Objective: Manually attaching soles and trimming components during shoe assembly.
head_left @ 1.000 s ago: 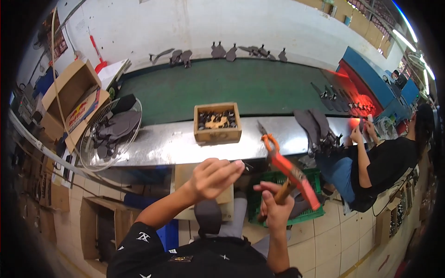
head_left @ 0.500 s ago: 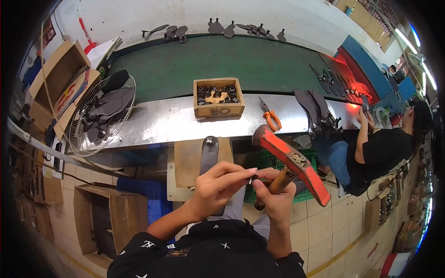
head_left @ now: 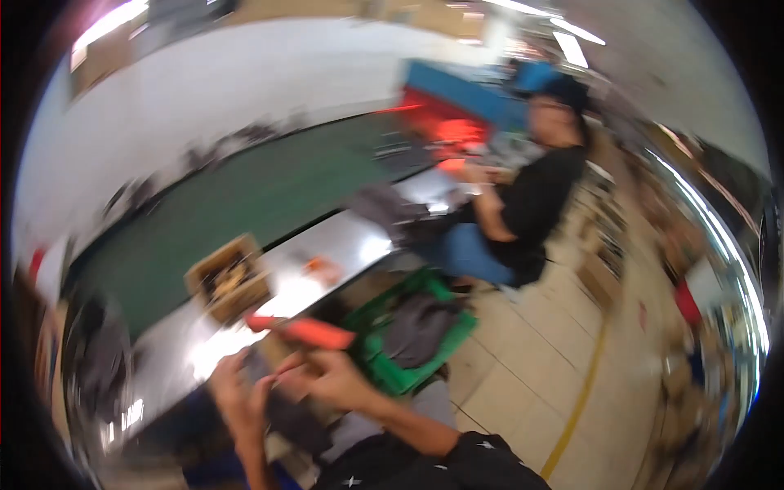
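Observation:
Motion blur softens the whole head view. A red-headed hammer (head_left: 314, 332) is gripped in my right hand (head_left: 333, 380), its head rising beyond the knuckles. My left hand (head_left: 238, 402) is just to the left, thumb and fingers apart, with nothing visible between them. Whether a small piece sits at my right fingertips is too smeared to tell. Below my hands lies a dark grey flat piece (head_left: 298, 423). A wooden box (head_left: 260, 287) of small dark parts stands on the metal bench edge, beyond my hands. Orange-handled pliers (head_left: 323, 269) rest to its right.
A green crate (head_left: 384, 371) with dark grey pieces stands right of my hands. Another person (head_left: 535, 192) sits farther along the bench, beside a red-lit blue machine (head_left: 449, 94). A green belt (head_left: 245, 200) runs behind the metal edge (head_left: 171, 347). Dark pieces line its far side.
The view has swung to the right, bringing the person and crate nearer the middle. My hands, together around a small dark piece before, are now apart. The hammer stays in my right hand.

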`<state>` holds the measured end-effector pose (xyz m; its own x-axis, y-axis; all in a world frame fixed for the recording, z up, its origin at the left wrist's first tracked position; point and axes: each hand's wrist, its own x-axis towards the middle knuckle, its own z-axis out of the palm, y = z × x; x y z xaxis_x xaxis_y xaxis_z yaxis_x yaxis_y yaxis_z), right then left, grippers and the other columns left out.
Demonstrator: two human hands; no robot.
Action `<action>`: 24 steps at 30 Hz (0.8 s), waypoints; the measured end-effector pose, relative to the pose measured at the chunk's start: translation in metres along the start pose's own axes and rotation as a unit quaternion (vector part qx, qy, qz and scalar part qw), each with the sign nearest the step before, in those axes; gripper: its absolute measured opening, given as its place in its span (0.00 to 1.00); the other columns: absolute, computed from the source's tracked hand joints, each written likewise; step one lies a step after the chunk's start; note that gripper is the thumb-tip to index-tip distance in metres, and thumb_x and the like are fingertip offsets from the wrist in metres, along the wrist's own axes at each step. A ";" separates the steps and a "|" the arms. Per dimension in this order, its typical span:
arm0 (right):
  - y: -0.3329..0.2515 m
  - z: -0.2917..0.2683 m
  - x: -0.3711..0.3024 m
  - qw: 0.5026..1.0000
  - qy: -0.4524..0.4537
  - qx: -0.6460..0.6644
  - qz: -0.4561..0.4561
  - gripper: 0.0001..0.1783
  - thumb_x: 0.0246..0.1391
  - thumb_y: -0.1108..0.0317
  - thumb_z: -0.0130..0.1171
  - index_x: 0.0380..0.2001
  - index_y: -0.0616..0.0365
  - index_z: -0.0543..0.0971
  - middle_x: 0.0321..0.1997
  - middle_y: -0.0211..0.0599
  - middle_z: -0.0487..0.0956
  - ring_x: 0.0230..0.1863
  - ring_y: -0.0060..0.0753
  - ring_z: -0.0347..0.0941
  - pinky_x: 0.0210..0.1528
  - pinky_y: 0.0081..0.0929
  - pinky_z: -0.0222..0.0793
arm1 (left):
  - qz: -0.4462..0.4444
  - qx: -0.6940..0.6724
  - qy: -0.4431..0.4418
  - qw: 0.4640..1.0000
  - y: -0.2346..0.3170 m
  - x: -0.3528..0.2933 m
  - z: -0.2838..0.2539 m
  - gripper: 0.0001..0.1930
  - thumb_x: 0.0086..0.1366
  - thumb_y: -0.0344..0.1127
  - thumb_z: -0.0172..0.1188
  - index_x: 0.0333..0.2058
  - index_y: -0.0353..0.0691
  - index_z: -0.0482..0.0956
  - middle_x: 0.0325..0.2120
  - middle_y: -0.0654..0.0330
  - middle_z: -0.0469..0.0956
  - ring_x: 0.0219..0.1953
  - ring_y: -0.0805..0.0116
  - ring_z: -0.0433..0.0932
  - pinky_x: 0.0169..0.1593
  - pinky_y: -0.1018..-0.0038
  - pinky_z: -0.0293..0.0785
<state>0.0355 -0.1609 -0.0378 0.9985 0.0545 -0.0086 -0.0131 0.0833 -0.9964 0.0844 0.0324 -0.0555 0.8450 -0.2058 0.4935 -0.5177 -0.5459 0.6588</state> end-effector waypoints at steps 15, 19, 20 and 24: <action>0.028 0.011 0.046 0.997 -0.026 0.024 -0.068 0.12 0.57 0.67 0.62 0.42 0.63 0.80 0.28 0.26 0.77 0.28 0.16 0.69 0.30 0.19 0.65 | -0.090 -0.100 -0.066 0.989 -0.109 0.003 0.030 0.12 0.65 0.35 0.62 0.43 0.33 0.81 0.33 0.53 0.82 0.35 0.64 0.79 0.40 0.69 0.75; 0.034 0.027 0.072 0.982 -0.023 -0.079 -0.171 0.15 0.53 0.64 0.64 0.40 0.63 0.82 0.33 0.44 0.83 0.36 0.29 0.78 0.43 0.31 0.74 | -0.146 -0.077 -0.027 0.986 -0.071 0.001 0.016 0.14 0.59 0.35 0.66 0.42 0.35 0.84 0.37 0.52 0.84 0.39 0.59 0.82 0.47 0.66 0.75; 0.023 0.025 0.074 0.974 -0.028 -0.157 -0.160 0.14 0.53 0.64 0.65 0.40 0.63 0.82 0.33 0.45 0.83 0.36 0.28 0.78 0.42 0.30 0.74 | -0.146 -0.087 -0.029 0.985 -0.069 0.003 0.020 0.15 0.60 0.38 0.66 0.43 0.37 0.85 0.38 0.53 0.84 0.42 0.60 0.81 0.50 0.67 0.73; 0.026 0.010 0.086 0.974 -0.024 -0.191 -0.123 0.11 0.57 0.71 0.63 0.42 0.65 0.81 0.34 0.39 0.84 0.35 0.26 0.79 0.37 0.27 0.75 | -0.044 -0.134 -0.036 0.989 -0.074 0.018 0.046 0.16 0.56 0.37 0.68 0.45 0.42 0.85 0.39 0.53 0.84 0.44 0.56 0.80 0.51 0.64 0.72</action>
<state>0.1203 -0.1442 -0.0633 0.9650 0.1267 0.2296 0.2566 -0.2759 -0.9263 0.1442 0.0320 -0.1218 0.8905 -0.2302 0.3924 -0.4508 -0.3308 0.8290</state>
